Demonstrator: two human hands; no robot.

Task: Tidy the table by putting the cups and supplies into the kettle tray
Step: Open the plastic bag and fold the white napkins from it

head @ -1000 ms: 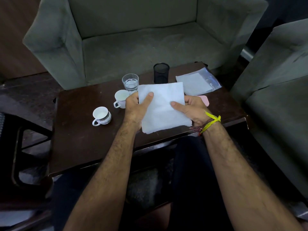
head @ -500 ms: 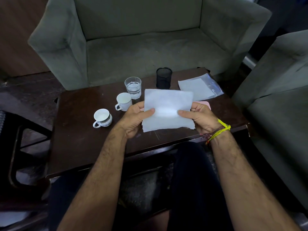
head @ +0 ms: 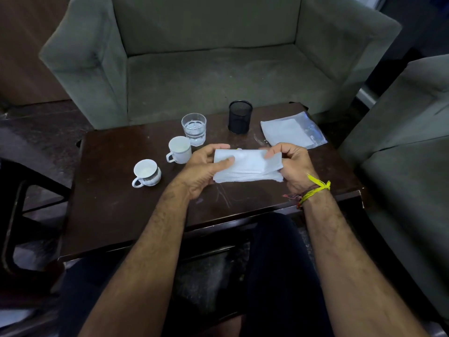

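A white napkin [head: 247,166], folded over into a flat strip, is held above the dark wooden table [head: 116,210]. My left hand [head: 206,169] grips its left end and my right hand [head: 294,166] grips its right end. Two white cups stand to the left: one [head: 146,172] nearer me with a patterned band, one [head: 179,150] just beside my left hand. A glass of water [head: 194,128] and a black mesh pen holder [head: 240,120] stand further back. No kettle tray is in view.
A clear plastic packet with white napkins [head: 291,133] lies at the table's back right. A grey sofa [head: 213,69] stands behind the table, another grey seat [head: 408,147] on the right, and a dark chair frame [head: 21,215] on the left.
The napkin was held up flat and open; now its top half is folded down over the lower half, and both hands have dropped closer to the table.
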